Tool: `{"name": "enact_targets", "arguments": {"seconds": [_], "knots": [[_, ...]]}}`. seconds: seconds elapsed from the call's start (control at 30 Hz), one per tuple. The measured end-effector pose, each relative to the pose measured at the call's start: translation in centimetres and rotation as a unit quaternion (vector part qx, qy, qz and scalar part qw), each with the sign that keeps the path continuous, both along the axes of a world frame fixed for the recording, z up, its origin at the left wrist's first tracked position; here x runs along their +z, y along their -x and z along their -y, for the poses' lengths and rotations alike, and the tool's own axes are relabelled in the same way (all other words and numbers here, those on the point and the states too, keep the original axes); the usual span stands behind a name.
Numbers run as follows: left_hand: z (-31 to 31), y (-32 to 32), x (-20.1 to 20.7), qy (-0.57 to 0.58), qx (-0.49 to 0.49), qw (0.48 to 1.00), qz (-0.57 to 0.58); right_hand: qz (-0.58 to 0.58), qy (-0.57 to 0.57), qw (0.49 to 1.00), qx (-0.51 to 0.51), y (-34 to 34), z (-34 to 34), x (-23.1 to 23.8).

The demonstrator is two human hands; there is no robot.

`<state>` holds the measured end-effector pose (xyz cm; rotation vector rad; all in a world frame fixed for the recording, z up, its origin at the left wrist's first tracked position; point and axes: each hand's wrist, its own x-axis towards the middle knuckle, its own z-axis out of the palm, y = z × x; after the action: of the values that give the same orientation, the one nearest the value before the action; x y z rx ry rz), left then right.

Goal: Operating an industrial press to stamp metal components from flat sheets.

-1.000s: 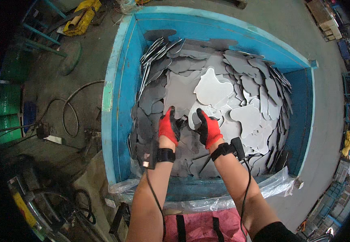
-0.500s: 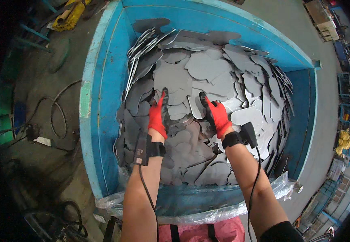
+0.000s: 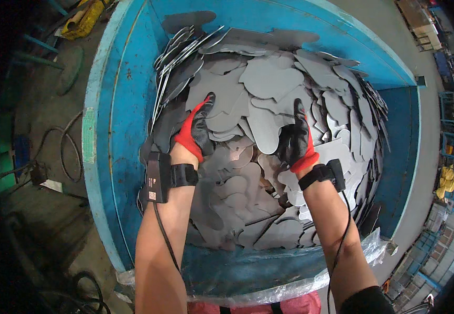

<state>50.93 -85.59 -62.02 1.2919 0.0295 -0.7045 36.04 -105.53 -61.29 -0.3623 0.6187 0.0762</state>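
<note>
My left hand [image 3: 197,128], in a red glove with a black palm, hovers over a heap of flat grey metal plates [image 3: 222,91] with rounded, lobed outlines. Its fingers point forward, apart from the thumb, and nothing shows in them. My right hand [image 3: 297,137], gloved alike, is open beside the rounded end of a grey lobed plate [image 3: 264,128]. One finger stretches forward and the darker part of the hand turns inward. Whether it touches that plate I cannot tell. The palms face each other across the middle of the heap.
A blue metal bin [image 3: 125,131] surrounds the plates, its walls rising left, right and behind. Clear plastic film [image 3: 300,280] drapes the near edge. Thin plates stand on edge at the back left [image 3: 177,60]. Cables run from black wrist devices [image 3: 158,177] along both forearms. A hose [image 3: 64,149] lies outside, left.
My hands have moved apart, the left one leftward and the right one rightward. Their fingers have spread and turned more inward. The view has shifted closer over the bin.
</note>
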Motion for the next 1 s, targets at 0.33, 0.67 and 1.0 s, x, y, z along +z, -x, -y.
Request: {"name": "enact_targets", "arguments": {"seconds": [0.33, 0.67, 1.0], "knots": [[1.7, 0.4, -1.0, -0.122, -0.014, 0.983, 0.135, 0.221, 0.133, 0.963, -0.079, 1.1, 0.2, -3.5], [2.2, 1.7, 0.1, 0.005, 0.056, 0.997, -0.055, -0.262, 0.338, 0.899, -0.091, -3.1, -1.9, -2.2], [-3.8, 12.5, 2.9, 0.128, 0.118, 0.931, -0.322, -0.231, 0.411, 0.869, -0.15, 6.9, -6.9, 3.5]]}}
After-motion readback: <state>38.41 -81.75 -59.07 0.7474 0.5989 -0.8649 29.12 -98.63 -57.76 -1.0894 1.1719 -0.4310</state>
